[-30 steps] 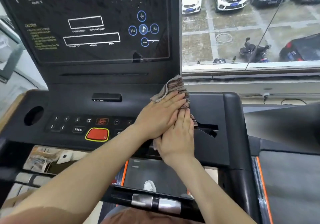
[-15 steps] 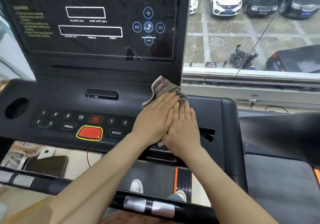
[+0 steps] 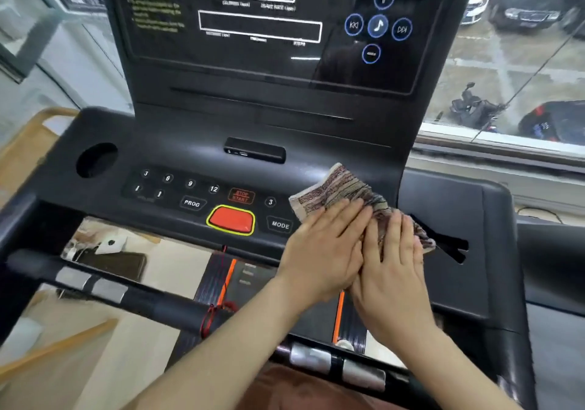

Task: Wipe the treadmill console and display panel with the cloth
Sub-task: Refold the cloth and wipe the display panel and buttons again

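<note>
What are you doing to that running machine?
A person is cleaning a treadmill. Both hands, the left hand and right hand, lie flat on a striped cloth, pressing it onto the black console just right of the MODE button. The dark display panel above has specks on it, and no hand is on it.

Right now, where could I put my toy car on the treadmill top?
Free: the flat black patch right of the cloth, past the slot, and the strip between the cup hole and the display. Crowded: the buttons and under both hands.
</note>
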Available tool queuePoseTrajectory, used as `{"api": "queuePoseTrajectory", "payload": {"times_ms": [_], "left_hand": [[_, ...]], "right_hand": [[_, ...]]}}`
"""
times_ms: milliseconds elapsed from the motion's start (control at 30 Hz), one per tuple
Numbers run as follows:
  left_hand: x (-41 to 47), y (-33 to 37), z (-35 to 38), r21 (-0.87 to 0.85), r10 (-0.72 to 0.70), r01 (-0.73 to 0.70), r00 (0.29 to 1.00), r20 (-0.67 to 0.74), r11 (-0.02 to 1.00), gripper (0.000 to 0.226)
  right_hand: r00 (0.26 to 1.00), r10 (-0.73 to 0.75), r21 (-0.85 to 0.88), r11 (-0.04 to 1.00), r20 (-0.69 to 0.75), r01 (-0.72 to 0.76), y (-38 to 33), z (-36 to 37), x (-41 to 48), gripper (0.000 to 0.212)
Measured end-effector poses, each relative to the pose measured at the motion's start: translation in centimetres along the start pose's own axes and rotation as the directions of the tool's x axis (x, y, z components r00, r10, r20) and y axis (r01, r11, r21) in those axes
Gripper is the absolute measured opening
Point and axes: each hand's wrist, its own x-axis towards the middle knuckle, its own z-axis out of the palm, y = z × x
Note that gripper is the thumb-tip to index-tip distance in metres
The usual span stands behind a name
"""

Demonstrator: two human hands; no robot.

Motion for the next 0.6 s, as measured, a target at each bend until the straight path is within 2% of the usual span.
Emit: {"api": "queuePoseTrajectory", "payload": {"times_ms": [333, 600], "left_hand": [[-4.7, -11.9, -3.2, 0.035, -0.234, 0.236, 0.971, -0.056, 0.971, 0.054], [-8.6, -21.3, -5.7, 0.005, -0.405, 0.410, 0.902, -0.152, 0.912, 0.053]], "right_hand": [[0.971, -0.230, -0.004, 0.973, 0.066, 0.231, -12.4, 1.3, 5.3, 0.067], [0.902, -0.404, -0.022, 0.911, 0.150, 0.412, -22.9, 2.0, 9.9, 0.067]]}}
